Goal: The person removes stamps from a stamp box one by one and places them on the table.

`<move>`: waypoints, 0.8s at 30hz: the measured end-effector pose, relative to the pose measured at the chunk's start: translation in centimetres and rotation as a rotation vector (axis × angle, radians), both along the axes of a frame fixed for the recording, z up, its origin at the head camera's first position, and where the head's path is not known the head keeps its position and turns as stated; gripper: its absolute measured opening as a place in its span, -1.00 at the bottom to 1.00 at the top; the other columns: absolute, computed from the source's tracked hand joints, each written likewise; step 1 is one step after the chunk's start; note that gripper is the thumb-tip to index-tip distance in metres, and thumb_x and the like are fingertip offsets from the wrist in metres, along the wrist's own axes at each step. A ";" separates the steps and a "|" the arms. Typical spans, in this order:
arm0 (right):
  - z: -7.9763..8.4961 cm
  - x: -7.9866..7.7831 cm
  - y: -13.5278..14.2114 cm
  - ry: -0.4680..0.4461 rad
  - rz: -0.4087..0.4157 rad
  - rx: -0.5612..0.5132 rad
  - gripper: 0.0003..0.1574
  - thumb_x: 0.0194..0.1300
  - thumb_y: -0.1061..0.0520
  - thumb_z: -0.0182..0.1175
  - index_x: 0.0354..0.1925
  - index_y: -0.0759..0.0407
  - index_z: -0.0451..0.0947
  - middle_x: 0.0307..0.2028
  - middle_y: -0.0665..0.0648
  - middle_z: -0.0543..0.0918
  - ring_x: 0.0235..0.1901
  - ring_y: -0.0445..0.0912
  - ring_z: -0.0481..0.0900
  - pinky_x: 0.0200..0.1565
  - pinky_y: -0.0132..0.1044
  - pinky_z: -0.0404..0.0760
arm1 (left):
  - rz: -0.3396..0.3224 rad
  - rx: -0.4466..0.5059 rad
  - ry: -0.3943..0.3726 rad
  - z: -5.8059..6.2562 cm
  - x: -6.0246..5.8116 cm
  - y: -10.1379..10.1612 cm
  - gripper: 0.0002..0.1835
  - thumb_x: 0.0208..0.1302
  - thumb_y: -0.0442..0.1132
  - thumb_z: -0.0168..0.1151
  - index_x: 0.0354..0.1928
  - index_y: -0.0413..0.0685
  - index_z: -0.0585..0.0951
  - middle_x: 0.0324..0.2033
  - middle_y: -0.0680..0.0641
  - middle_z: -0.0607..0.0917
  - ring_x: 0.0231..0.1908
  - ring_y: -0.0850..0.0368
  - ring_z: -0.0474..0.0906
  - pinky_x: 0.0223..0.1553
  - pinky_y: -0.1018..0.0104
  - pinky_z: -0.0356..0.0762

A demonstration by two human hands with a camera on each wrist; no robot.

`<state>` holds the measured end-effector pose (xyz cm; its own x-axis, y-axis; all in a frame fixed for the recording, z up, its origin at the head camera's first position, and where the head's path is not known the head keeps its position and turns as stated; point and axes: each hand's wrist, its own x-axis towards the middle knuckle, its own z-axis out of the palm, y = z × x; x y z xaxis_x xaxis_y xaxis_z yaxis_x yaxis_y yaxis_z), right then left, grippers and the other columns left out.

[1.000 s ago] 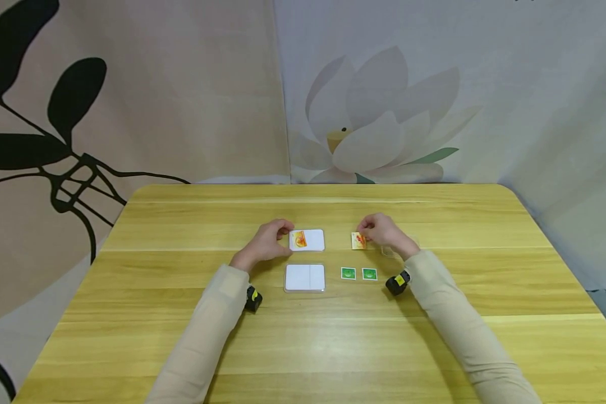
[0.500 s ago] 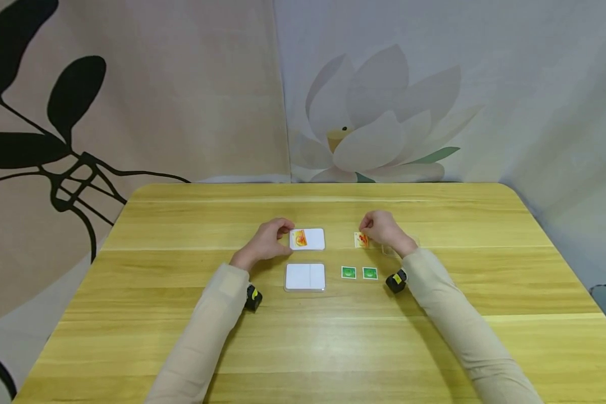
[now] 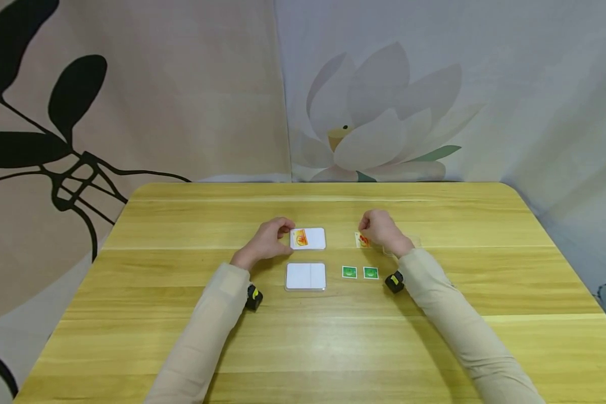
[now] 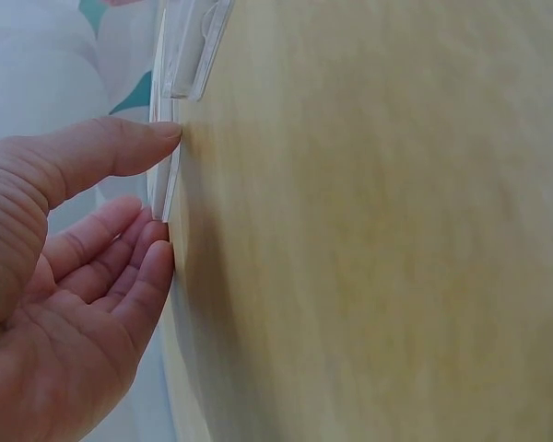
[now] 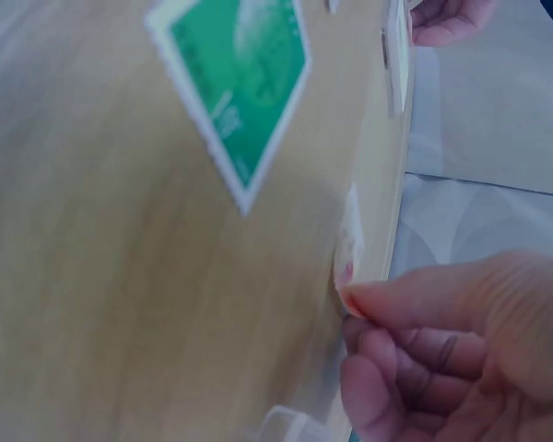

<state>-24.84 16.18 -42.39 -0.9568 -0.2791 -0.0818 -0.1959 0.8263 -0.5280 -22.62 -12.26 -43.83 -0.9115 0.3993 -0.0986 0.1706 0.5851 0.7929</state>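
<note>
My left hand point(image 3: 266, 241) holds the left end of a flat white case point(image 3: 315, 238), thumb at the near side and fingers at the far side. An orange and yellow stamp point(image 3: 301, 238) lies on the left part of that case. To the right, my right hand point(image 3: 381, 228) pinches another orange and yellow stamp point(image 3: 362, 240) by its edge. In the right wrist view this stamp point(image 5: 349, 241) is tilted, its lower edge between thumb and forefinger. Two green stamps, a left one point(image 3: 349, 272) and a right one point(image 3: 371, 272), lie flat nearer the person.
A second white case point(image 3: 298, 276) with a clear rim lies in front of the first. Something clear and plastic point(image 5: 295, 425), partly hidden, sits beside the right hand. The wooden table point(image 3: 303, 348) ends at a far edge before a printed cloth.
The right hand has shifted slightly right and away with the stamp, which shows less from above. The left hand stays at the case. The view has drifted a little.
</note>
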 end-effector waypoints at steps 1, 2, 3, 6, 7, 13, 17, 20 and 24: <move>0.1 0.0 0.0 0.006 -0.006 0.012 -0.94 0.06 0.41 0.13 -0.48 0.35 0.54 -0.50 0.18 0.57 -0.50 -0.06 0.44 -0.44 -0.32 0.46 | 0.001 0.000 0.001 0.0 0.0 0.0 -0.40 -0.07 -0.48 0.38 0.10 -0.34 0.42 0.03 -0.22 0.50 0.06 -0.08 0.40 0.15 0.14 0.39; 0.1 0.1 0.0 0.012 -0.011 0.021 -0.94 0.05 0.41 0.13 -0.48 0.34 0.54 -0.51 0.18 0.57 -0.50 -0.05 0.45 -0.45 -0.31 0.47 | 0.003 0.001 0.001 0.0 0.0 0.0 -0.40 -0.08 -0.48 0.38 0.10 -0.34 0.42 0.03 -0.22 0.50 0.06 -0.08 0.40 0.15 0.14 0.39; 0.2 0.1 0.0 0.018 -0.017 0.031 -0.93 0.04 0.41 0.13 -0.50 0.33 0.53 -0.51 0.17 0.56 -0.50 -0.05 0.45 -0.44 -0.30 0.47 | 0.003 -0.001 0.006 0.0 0.0 0.0 -0.40 -0.08 -0.49 0.38 0.09 -0.35 0.42 0.03 -0.23 0.50 0.06 -0.09 0.40 0.15 0.14 0.39; 0.2 0.2 0.0 0.033 -0.029 0.047 -0.92 0.01 0.41 0.11 -0.52 0.31 0.52 -0.53 0.16 0.55 -0.51 -0.04 0.45 -0.45 -0.28 0.46 | 0.007 0.000 0.006 0.0 0.0 0.0 -0.39 -0.09 -0.49 0.38 0.09 -0.35 0.42 0.03 -0.23 0.50 0.06 -0.09 0.40 0.15 0.14 0.39; 0.2 0.2 -0.1 0.040 -0.026 0.048 -0.92 0.01 0.41 0.11 -0.52 0.32 0.52 -0.53 0.17 0.55 -0.51 -0.04 0.45 -0.45 -0.28 0.47 | 0.008 -0.002 0.005 0.0 0.0 0.0 -0.39 -0.09 -0.49 0.38 0.10 -0.35 0.42 0.03 -0.23 0.50 0.06 -0.09 0.40 0.15 0.14 0.39; 0.4 0.4 -0.7 0.082 0.003 -0.010 -0.95 0.11 0.36 0.15 -0.47 0.35 0.51 -0.51 0.20 0.57 -0.53 -0.06 0.45 -0.43 -0.25 0.50 | 0.007 -0.006 -0.010 0.0 0.0 0.0 -0.39 -0.07 -0.49 0.38 0.10 -0.36 0.42 0.03 -0.23 0.50 0.06 -0.09 0.40 0.15 0.14 0.39; 0.6 0.5 -1.7 0.096 0.026 -0.073 -0.92 0.14 0.33 0.18 -0.44 0.37 0.51 -0.50 0.21 0.57 -0.53 -0.06 0.46 -0.42 -0.25 0.51 | 0.006 -0.009 -0.005 -0.1 0.0 0.1 -0.39 -0.07 -0.48 0.38 0.11 -0.36 0.42 0.04 -0.24 0.50 0.05 -0.09 0.40 0.15 0.14 0.39; 0.9 0.6 -2.5 0.084 0.033 -0.100 -0.90 0.15 0.31 0.22 -0.41 0.38 0.52 -0.48 0.21 0.58 -0.49 -0.05 0.48 -0.39 -0.26 0.53 | 0.005 -0.012 -0.002 0.0 0.0 0.1 -0.38 -0.07 -0.48 0.38 0.11 -0.35 0.42 0.04 -0.23 0.50 0.05 -0.09 0.40 0.15 0.14 0.39; 1.0 0.6 -3.6 0.072 0.049 -0.128 -0.88 0.15 0.30 0.24 -0.38 0.39 0.54 -0.45 0.22 0.59 -0.44 -0.02 0.51 -0.35 -0.26 0.54 | 0.003 -0.009 0.005 -0.1 0.0 0.1 -0.38 -0.07 -0.48 0.38 0.11 -0.36 0.41 0.04 -0.24 0.50 0.06 -0.09 0.40 0.15 0.14 0.39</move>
<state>-24.28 12.57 -41.37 -0.9440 -0.3290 0.0262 -0.2755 0.7419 -0.6114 -22.59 -12.17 -43.90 -0.9130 0.3959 -0.0979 0.1725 0.5924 0.7869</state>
